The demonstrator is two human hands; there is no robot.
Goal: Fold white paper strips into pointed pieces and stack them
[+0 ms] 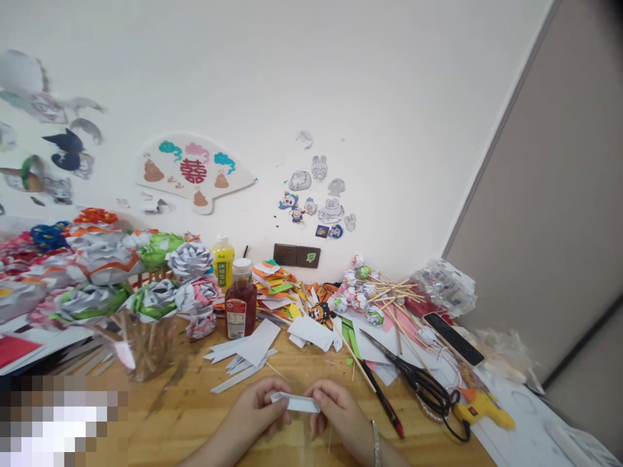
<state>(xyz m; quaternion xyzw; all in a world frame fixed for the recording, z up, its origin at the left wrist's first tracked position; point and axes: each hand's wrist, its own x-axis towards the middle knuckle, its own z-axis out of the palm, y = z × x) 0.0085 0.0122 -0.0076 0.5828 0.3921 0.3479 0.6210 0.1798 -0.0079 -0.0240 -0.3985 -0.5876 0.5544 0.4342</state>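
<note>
A folded strip of white paper (300, 403) is stretched between my two hands, low over the wooden table. My left hand (263, 405) pinches its left end between thumb and fingers. At the other end, my right hand (335, 403) grips it the same way; a bracelet circles that wrist. Just beyond my left hand lie loose white paper strips (243, 360). A stack of folded white paper (314, 333) sits farther back. To the right of my right hand are a red-and-black pen (384, 399) and black-handled scissors (413, 376).
Paper flowers on sticks stand in a clear container (146, 350) at left. A red-brown bottle (241, 301) and a yellow bottle (222, 263) stand near the wall. On the right are a yellow glue gun (487, 410), a phone (453, 338) and paper buds on sticks (360, 285).
</note>
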